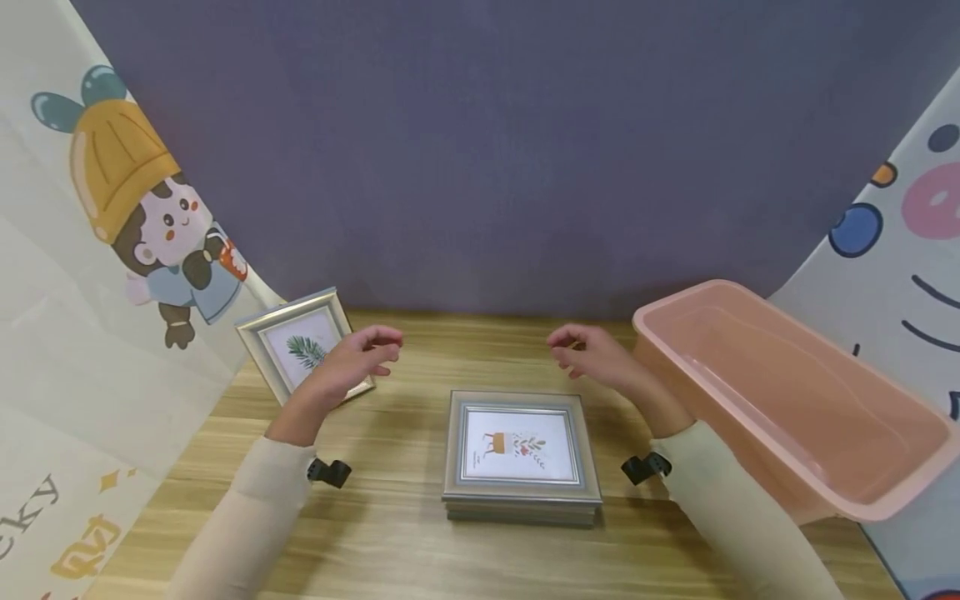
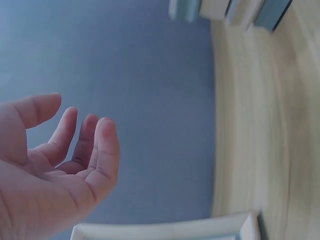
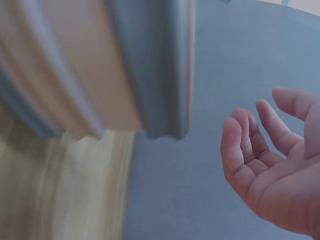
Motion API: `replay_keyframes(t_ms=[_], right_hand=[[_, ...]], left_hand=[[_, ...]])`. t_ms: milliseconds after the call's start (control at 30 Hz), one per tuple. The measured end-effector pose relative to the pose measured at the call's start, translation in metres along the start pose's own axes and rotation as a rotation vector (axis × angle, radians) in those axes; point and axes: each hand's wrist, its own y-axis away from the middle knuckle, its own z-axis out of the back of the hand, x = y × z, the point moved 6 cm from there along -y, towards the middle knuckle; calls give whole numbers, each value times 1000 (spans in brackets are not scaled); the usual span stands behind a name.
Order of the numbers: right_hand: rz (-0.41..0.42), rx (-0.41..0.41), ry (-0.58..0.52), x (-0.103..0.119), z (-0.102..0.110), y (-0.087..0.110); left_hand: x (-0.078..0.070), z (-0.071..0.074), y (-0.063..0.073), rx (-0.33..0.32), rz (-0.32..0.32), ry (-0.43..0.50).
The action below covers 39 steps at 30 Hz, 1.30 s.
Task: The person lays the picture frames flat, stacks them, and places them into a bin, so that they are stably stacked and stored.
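Observation:
In the head view a stack of picture frames point(image 1: 521, 492) lies on the table, the top one showing a potted plant print. My left hand point(image 1: 352, 362) hovers beyond the stack on its left, fingers loosely bent around nothing. Behind that hand a second picture frame point(image 1: 292, 337) with a green sprig print leans at the left, partly covered by the hand. My right hand point(image 1: 596, 357) floats beyond the stack on its right, near the pink bin, and holds nothing. The stack's layered edges point(image 3: 95, 70) fill the upper left of the right wrist view.
The pink plastic bin point(image 1: 738, 400) stands at the right, with nothing visible inside. A dark blue-grey backdrop point(image 1: 480, 167) rises behind the wooden table point(image 1: 397, 500). Cartoon-printed panels flank it at left and right.

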Motion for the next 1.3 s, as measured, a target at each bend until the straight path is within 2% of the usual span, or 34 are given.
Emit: replay_keyframes(t_ms=[433,667,900,1000,1167,1300], right_hand=[[128,-3,-72,52,-12,-35],[160,-3,-174,79,-25,-57],[161,-67,-304,100,-43,-80],[175,-90,-358,104,-53,-91],[179,-112,-445,113,-74,-106],[169,-115,-519,120,-98,-115]], left_hand=[[0,65,36,-216,-50,105],[10,97,58,-309,-82,221],[23,124,82,-446,-116,342],[30,133,89,-525,-108,392],[46,145,97,-648,-58,441],[64,153,101,-695,28,430]])
